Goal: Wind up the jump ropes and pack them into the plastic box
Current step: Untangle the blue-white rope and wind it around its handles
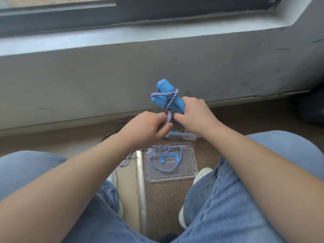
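Note:
Two blue jump rope handles are held together in the air in front of me, with blue-and-white twisted rope wrapped crosswise around them. My right hand grips the lower ends of the handles. My left hand pinches the rope just below the handles. The slack of the rope drops to the floor and loops over a clear plastic lid with a blue handle. Behind my hands sits the clear plastic box, mostly hidden, with something colourful inside.
I sit with my knees in blue jeans on both sides and white shoes on the speckled floor. A pale pipe runs along the floor left of the lid. A grey wall and window sill stand ahead.

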`<action>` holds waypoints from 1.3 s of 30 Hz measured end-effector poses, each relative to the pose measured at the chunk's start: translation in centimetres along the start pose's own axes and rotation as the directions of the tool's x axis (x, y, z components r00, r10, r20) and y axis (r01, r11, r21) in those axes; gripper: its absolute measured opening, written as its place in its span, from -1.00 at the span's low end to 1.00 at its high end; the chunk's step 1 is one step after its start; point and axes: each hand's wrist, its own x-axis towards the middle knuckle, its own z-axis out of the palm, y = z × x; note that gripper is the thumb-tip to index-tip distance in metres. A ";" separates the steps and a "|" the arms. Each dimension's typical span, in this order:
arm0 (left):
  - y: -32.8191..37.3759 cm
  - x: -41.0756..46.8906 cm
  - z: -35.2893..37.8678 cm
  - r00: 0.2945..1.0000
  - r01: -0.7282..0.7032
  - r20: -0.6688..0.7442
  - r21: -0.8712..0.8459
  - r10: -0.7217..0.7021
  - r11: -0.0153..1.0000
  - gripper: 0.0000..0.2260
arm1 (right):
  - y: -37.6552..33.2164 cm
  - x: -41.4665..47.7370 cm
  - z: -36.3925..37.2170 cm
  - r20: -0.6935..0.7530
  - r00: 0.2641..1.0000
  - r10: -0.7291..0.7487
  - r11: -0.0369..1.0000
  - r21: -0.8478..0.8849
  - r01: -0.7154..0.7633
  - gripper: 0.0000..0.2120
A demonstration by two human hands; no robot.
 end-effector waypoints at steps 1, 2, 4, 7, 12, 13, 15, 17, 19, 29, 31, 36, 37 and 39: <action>-0.2 0.0 -0.1 0.998 -0.059 0.032 0.096 0.056 0.994 -0.69 | 0.2 -0.1 0.3 0.030 1.000 0.010 0.999 -0.048 -0.009 -0.86; -0.4 0.0 -0.3 0.991 -0.129 0.048 0.203 0.121 0.971 -0.69 | 0.4 -0.1 0.6 0.066 0.998 0.017 0.994 -0.108 -0.010 -0.86; -0.7 0.0 -0.9 0.963 -0.266 0.048 0.312 0.264 0.912 -0.67 | 0.6 -0.5 1.3 0.165 0.986 0.023 0.972 -0.236 0.017 -0.85; -1.3 0.4 -1.5 0.923 -0.376 0.066 0.356 0.378 0.856 -0.57 | 0.2 -1.4 1.9 0.356 0.934 -0.014 0.941 -0.311 0.133 -0.86; -2.0 1.0 -2.0 0.955 -0.249 -0.088 0.293 0.285 0.923 -0.51 | -1.4 -2.4 1.1 0.505 0.842 -0.191 0.881 -0.290 0.374 -0.91; -2.3 1.1 -1.9 0.969 -0.197 -0.097 0.257 0.228 0.946 -0.48 | -1.5 -2.4 0.9 0.509 0.832 -0.220 0.865 -0.292 0.408 -0.93; -3.1 1.2 -1.6 0.995 -0.091 -0.030 0.170 0.097 0.981 -0.41 | -1.7 -2.7 0.5 0.531 0.805 -0.264 0.857 -0.254 0.449 -0.81; -3.6 1.5 -1.6 0.999 0.011 0.040 0.055 -0.013 0.998 -0.37 | -2.2 -3.0 0.2 0.546 0.777 -0.313 0.877 -0.147 0.457 -0.76; -3.6 1.6 -1.6 0.992 0.114 0.058 -0.054 -0.111 0.992 -0.40 | -2.6 -3.4 -0.1 0.527 0.781 -0.335 0.918 -0.005 0.397 -0.71; -1.5 0.8 0.8 0.957 0.283 0.136 -0.252 -0.256 0.925 -0.62 | -1.0 -1.7 -0.9 0.092 0.995 -0.025 0.993 0.115 0.014 -0.85; -1.0 0.4 0.6 0.963 0.221 0.199 -0.196 -0.182 0.955 -0.61 | -0.2 -1.2 -0.9 0.058 0.997 0.051 0.997 0.054 -0.054 -0.86; -0.7 0.0 0.3 0.972 -0.186 0.168 0.135 0.162 0.973 -0.60 | 1.2 -1.0 0.3 0.158 0.982 0.103 0.964 -0.258 -0.060 -0.85; -0.5 0.1 0.0 0.965 -0.247 0.139 0.191 0.223 0.950 -0.59 | 1.2 -1.2 0.8 0.209 0.973 0.098 0.954 -0.299 -0.032 -0.85; -0.3 0.4 -0.5 0.936 -0.351 0.078 0.270 0.343 0.897 -0.56 | 0.7 -1.7 1.8 0.315 0.946 0.077 0.946 -0.322 0.030 -0.85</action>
